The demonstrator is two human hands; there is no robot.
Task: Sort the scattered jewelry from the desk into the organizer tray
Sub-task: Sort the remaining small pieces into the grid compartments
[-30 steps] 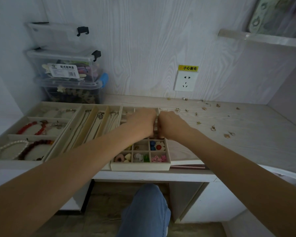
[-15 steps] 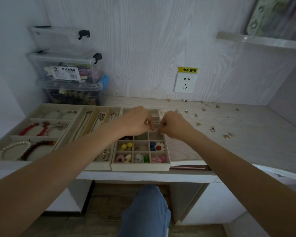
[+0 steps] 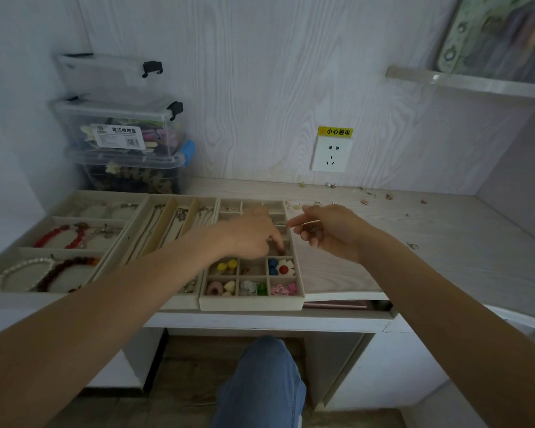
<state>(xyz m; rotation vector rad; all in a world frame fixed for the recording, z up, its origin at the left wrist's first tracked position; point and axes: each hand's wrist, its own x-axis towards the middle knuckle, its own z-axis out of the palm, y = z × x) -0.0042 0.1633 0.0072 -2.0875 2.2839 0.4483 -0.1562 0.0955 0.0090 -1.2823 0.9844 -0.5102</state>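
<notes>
Our right hand cups small earrings, left hand fingers down in the organizer tray — tilt, and they'd spill onto the worktop.

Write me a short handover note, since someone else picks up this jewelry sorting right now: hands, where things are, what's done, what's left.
Left hand: fingertips down in a small compartment of the grid tray; whether it holds anything is hidden.
Right hand: curled over the tray's right edge, with small metal pieces in its grip.
Done: front grid cells hold colourful earrings; the left trays hold bracelets and necklaces.
Left: loose jewelry lies scattered along the back of the desk.
</notes>
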